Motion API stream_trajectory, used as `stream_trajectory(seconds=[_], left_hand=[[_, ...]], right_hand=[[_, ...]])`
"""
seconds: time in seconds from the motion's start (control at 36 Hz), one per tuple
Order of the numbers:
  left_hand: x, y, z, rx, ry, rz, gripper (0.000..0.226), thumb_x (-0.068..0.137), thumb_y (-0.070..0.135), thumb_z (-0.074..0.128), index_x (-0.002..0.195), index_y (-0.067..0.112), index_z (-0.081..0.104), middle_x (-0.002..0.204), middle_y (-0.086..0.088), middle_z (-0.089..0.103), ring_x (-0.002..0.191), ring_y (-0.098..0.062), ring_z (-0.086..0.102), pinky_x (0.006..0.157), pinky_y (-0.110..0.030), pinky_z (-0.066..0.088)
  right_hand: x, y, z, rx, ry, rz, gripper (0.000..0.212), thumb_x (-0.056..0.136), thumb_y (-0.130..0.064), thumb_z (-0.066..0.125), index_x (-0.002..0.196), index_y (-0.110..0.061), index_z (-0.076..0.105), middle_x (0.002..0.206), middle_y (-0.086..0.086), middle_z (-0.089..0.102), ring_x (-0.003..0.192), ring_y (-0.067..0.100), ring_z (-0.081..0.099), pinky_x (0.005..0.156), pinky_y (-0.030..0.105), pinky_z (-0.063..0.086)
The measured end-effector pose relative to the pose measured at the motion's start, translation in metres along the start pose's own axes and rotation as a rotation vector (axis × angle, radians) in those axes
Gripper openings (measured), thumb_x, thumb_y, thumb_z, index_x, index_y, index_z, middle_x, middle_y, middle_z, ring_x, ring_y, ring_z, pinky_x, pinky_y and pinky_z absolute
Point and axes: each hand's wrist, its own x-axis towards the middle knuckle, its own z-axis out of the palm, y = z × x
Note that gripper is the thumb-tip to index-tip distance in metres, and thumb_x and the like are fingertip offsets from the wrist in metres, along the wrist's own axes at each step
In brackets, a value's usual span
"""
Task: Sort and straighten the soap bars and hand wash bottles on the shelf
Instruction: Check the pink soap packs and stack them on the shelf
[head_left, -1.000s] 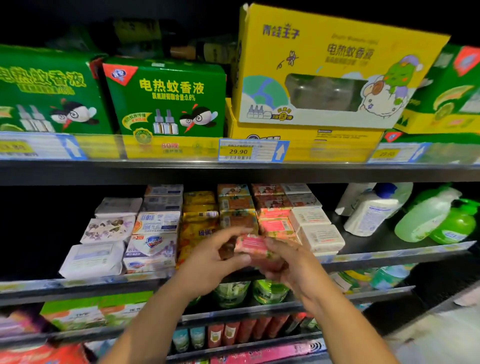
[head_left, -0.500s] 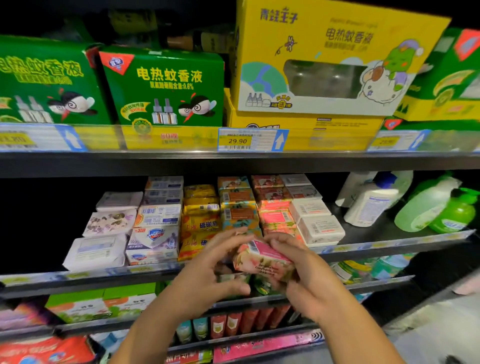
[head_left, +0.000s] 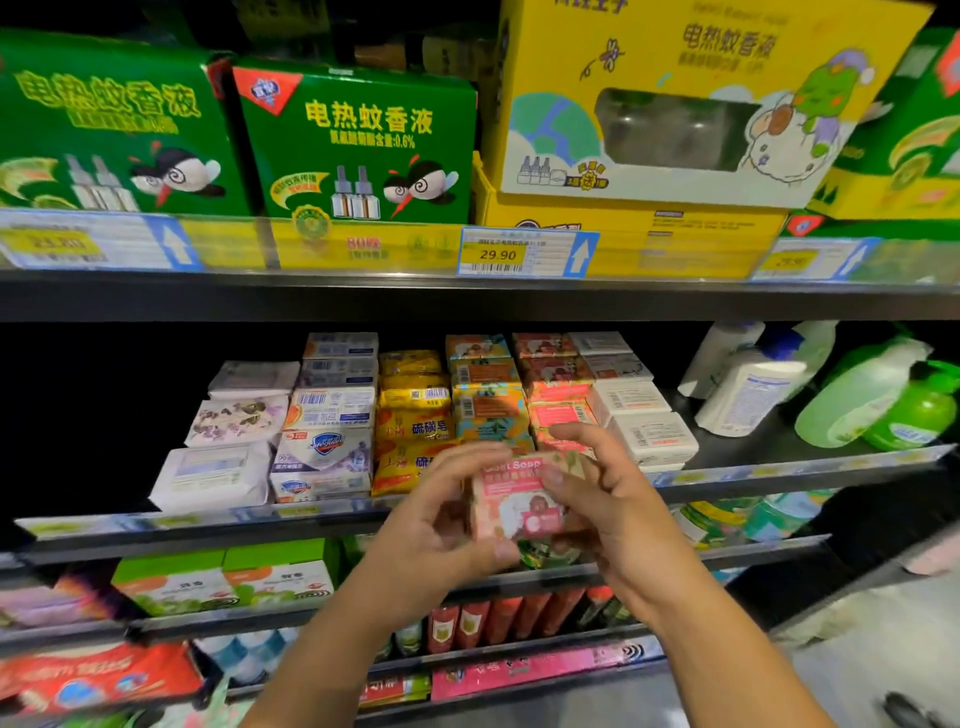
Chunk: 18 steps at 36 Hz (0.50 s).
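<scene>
Gripping a pink soap bar (head_left: 519, 499) with the left hand (head_left: 441, 525) and the right hand (head_left: 613, 499), fingers curled round its two sides, just in front of the shelf (head_left: 779, 470) edge. Behind it, stacked soap bars (head_left: 415, 410) in rows; further right, white bottles (head_left: 748, 384) and green bottles (head_left: 914, 410) leaning askew. On the level above, green boxes (head_left: 363, 140) beside a yellow box (head_left: 675, 104).

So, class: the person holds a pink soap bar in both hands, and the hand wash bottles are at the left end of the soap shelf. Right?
Not quite: the head view shows the hand wash bottles at the right end of the soap shelf, not the left. The left hand and right hand do hold the pink soap bar.
</scene>
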Motion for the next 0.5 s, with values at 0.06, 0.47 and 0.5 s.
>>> stream_trajectory(seconds=[0.06, 0.47, 0.5], left_hand=[[0.001, 0.0, -0.003, 0.105, -0.062, 0.017, 0.062, 0.069, 0.042, 0.088, 0.125, 0.044, 0.061, 0.147, 0.018, 0.039, 0.141, -0.017, 0.04, 0.101, -0.042, 0.051], [0.01, 0.007, 0.019, -0.209, 0.326, -0.075, 0.029, 0.085, 0.034, 0.07, 0.113, 0.041, 0.066, 0.116, 0.004, 0.067, 0.106, -0.023, 0.067, 0.08, -0.041, 0.06], [0.009, 0.007, 0.019, -0.205, 0.282, -0.077, 0.031, 0.085, 0.034, 0.073, 0.115, 0.041, 0.066, 0.116, 0.006, 0.066, 0.105, -0.023, 0.067, 0.077, -0.038, 0.06]], right_hand=[[-0.001, -0.001, 0.0, -0.005, 0.015, 0.018, 0.012, 0.091, -0.021, 0.067, 0.102, -0.028, 0.067, 0.1, 0.003, 0.071, 0.076, 0.019, 0.066, 0.05, 0.029, 0.045], [-0.004, 0.001, -0.003, 0.055, -0.056, 0.075, 0.039, 0.085, -0.017, 0.076, 0.119, -0.005, 0.061, 0.112, 0.013, 0.073, 0.094, 0.022, 0.071, 0.074, 0.027, 0.057], [-0.005, -0.001, -0.003, 0.067, -0.034, 0.067, 0.037, 0.086, -0.015, 0.07, 0.121, -0.008, 0.059, 0.11, 0.01, 0.073, 0.091, 0.021, 0.071, 0.068, 0.027, 0.057]])
